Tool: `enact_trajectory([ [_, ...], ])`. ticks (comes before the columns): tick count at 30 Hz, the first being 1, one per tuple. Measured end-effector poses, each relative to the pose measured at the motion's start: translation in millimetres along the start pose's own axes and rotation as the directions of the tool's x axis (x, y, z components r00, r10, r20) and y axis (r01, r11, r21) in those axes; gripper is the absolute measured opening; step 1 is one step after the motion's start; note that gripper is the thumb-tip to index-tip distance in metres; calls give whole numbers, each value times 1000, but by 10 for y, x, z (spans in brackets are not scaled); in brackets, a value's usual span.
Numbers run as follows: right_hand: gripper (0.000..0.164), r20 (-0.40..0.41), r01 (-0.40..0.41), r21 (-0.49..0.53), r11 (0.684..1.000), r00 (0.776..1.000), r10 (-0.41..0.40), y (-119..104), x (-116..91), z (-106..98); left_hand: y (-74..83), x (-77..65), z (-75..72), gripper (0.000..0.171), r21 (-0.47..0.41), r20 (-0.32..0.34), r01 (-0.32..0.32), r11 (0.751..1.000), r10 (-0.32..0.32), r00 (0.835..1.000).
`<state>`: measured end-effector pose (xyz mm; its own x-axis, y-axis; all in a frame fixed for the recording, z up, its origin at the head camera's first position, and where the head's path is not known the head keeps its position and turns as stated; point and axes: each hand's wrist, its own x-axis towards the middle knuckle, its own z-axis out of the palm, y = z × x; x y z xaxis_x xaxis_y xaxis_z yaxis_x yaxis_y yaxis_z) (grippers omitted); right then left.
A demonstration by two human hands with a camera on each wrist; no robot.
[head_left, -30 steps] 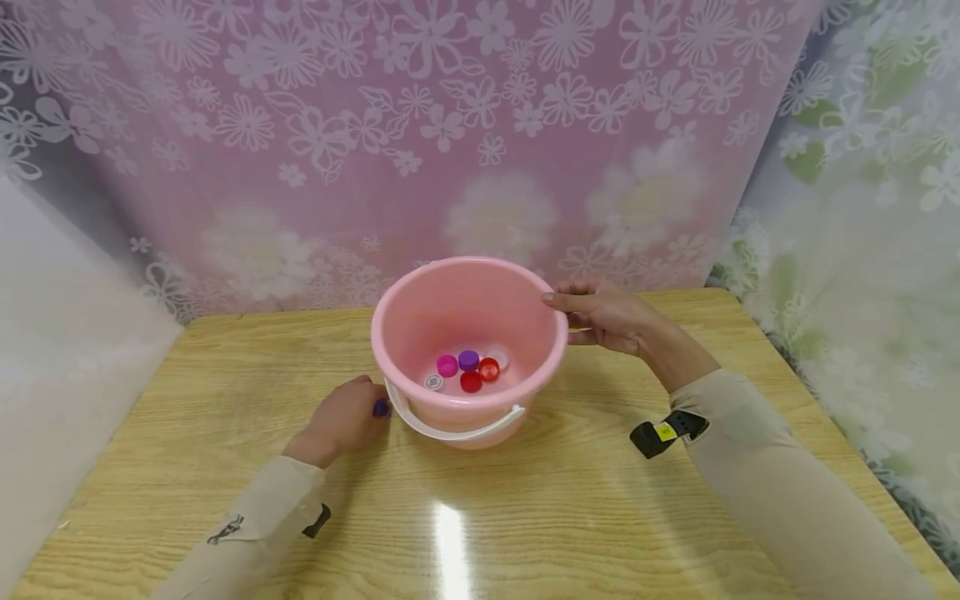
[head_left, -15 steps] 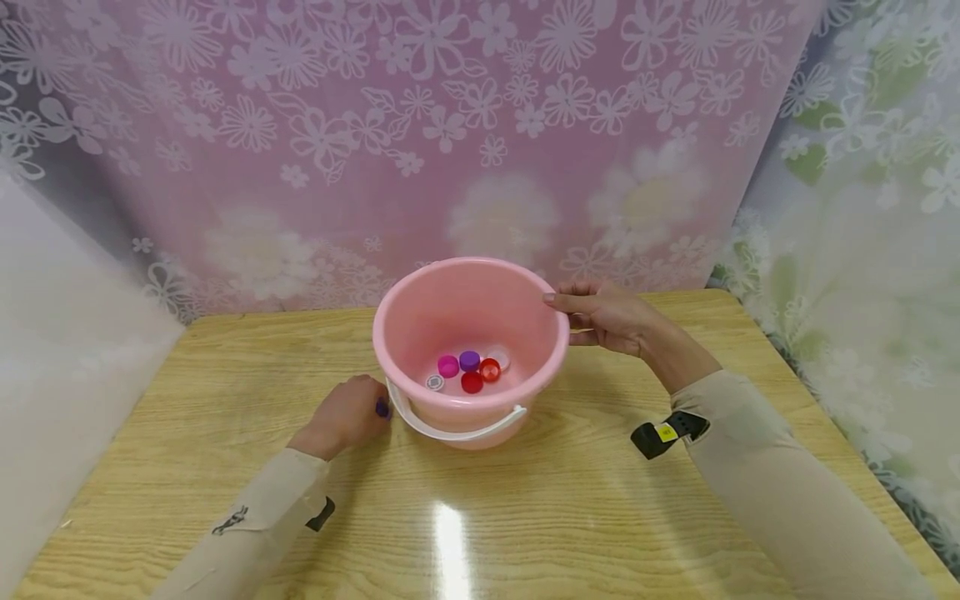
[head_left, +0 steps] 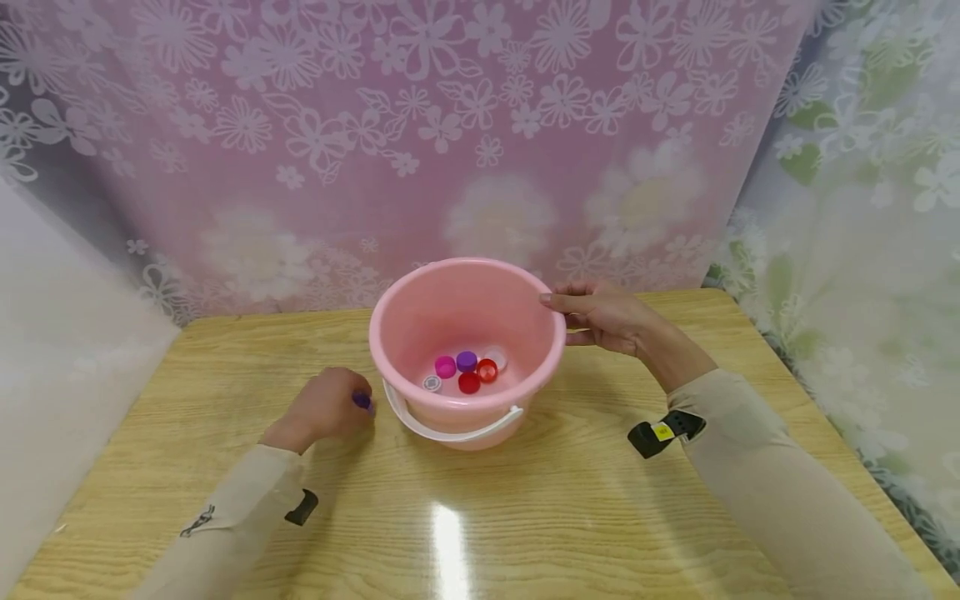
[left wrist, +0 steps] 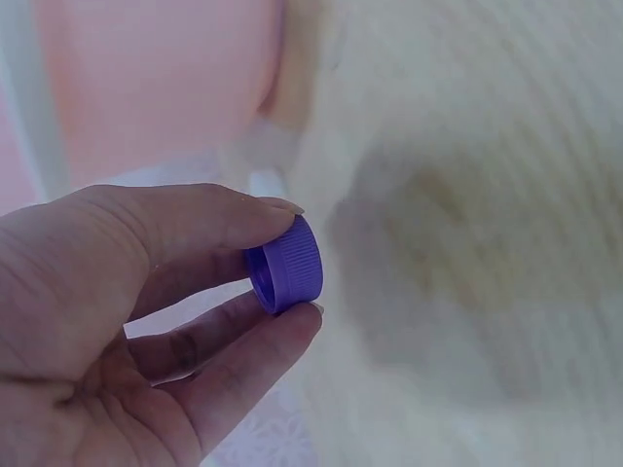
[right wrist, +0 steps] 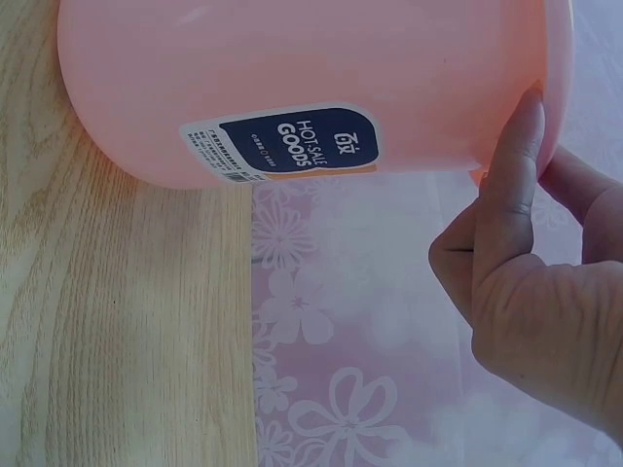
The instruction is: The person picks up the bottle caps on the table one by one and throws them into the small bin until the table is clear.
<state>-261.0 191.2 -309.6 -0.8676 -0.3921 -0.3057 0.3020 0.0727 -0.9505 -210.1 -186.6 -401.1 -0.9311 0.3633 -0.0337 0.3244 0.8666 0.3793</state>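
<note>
A pink bucket (head_left: 465, 417) stands on the table, its white handle (head_left: 450, 433) hanging down at the front. Several bottle caps lie on its floor, among them a magenta cap (head_left: 446, 367), a purple cap (head_left: 467, 361) and a red cap (head_left: 468, 382). Left of the bucket, apart from it, my left hand (head_left: 326, 408) pinches another purple bottle cap (left wrist: 292, 268) between thumb and fingertips. My right hand (head_left: 607, 317) grips the bucket's right rim, thumb on the rim and fingers against the outer wall, as the right wrist view (right wrist: 545, 292) shows.
The wooden table (head_left: 562, 517) ends at the back against a pink floral curtain (head_left: 450, 167). A pale leafy curtain (head_left: 862, 250) hangs along the right side. A printed label (right wrist: 292, 146) is stuck on the bucket's outer wall.
My left hand, with the purple bottle cap in it, has moved left, away from the bucket's side. The right hand and the bucket have stayed in place.
</note>
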Motion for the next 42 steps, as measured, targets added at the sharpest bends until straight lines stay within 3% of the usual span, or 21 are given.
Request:
enact_trajectory([
  [4, 36, 3, 0, 0, 1000, 1000, 0, 9, -1, -4, -42, -13, -160, 2, 6, -5, -27, 1000, 27, 1000],
  [13, 39, 2, -4, -14, 1000, 1000, 4, 4, 0, -5, 16, -24, -780, 23, 25, -38, -1, 1000, 2, 999],
  [21, 40, -3, -7, -19, 1000, 1000, 7, 4, 6, -7, 222, 129, -1349, 26, 132, -116, -9, 991, 25, 993],
  [26, 43, 0, -6, -17, 1000, 1000, 6, 2, 4, -3, 463, 257, -1579, 23, 172, -136, -35, 984, 59, 989],
  [33, 43, 2, -2, -24, 1000, 1000, 2, -6, -9, -16, 912, 490, -1632, 10, 199, -131, -162, 966, 190, 973],
  [42, 41, 7, 0, -17, 1000, 1000, 0, -4, -5, -8, 1345, 748, -1400, 11, 188, -44, -224, 956, 236, 971],
])
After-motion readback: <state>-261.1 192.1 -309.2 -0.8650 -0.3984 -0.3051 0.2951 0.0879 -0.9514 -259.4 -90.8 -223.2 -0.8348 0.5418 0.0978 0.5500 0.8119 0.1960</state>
